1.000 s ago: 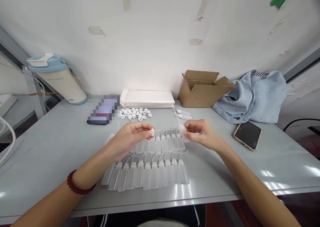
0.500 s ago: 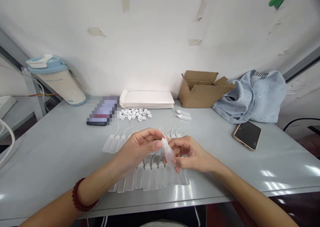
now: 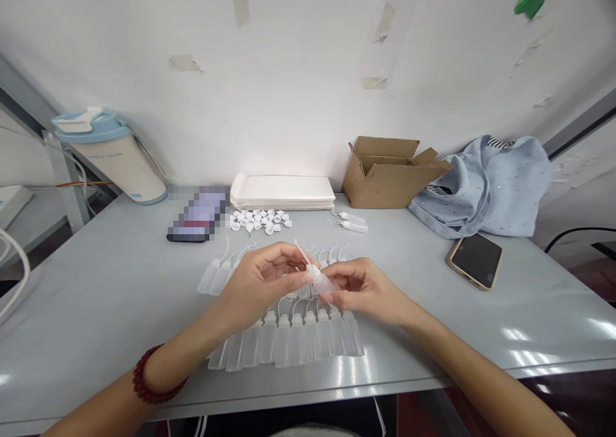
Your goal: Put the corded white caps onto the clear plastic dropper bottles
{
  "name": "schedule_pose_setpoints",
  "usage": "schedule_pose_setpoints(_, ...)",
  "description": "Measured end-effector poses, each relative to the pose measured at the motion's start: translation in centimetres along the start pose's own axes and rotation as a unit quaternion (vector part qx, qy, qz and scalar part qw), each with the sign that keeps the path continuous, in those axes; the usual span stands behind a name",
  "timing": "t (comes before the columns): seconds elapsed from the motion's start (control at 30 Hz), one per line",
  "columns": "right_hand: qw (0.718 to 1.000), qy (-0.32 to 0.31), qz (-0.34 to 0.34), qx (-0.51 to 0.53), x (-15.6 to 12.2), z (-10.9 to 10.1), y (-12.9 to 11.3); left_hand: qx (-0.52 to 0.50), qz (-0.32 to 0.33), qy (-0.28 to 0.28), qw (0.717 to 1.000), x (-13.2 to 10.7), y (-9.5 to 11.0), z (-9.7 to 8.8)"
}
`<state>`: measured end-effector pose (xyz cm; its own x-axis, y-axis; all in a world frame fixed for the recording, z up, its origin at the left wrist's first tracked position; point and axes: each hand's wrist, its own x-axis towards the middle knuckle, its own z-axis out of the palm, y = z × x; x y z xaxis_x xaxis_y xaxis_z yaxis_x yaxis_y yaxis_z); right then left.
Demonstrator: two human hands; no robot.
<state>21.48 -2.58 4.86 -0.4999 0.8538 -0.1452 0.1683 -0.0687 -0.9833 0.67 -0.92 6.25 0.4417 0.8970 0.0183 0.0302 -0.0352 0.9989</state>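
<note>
Grey table (image 3: 96,296) with plastic bottles (image 3: 283,341)

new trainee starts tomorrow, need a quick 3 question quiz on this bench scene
1. True or false: the open cardboard box stands to the left of the stack of white trays.
2. Multiple choice: what touches the translucent plastic needle-tip bottle? A) the left hand only; B) the right hand only; C) both hands.
3. Fill in the blank: the red beaded bracelet is on the person's ____ wrist.

Key: 1 false; 2 C; 3 left
</note>
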Motion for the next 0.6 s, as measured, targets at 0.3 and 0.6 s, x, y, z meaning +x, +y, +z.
schedule_pose_setpoints(0.3,0.994,0.102,-0.026,-0.038,0.1,0.6,-0.9,0.009,-0.072,0.010,0.997,0.4,-0.4,-0.5)
schedule_pose_setpoints(0.6,0.995,0.097,-0.035,-0.002,0.2,0.2,-0.4,0.111,0.041,0.062,0.991,-0.1,-0.7,0.6)
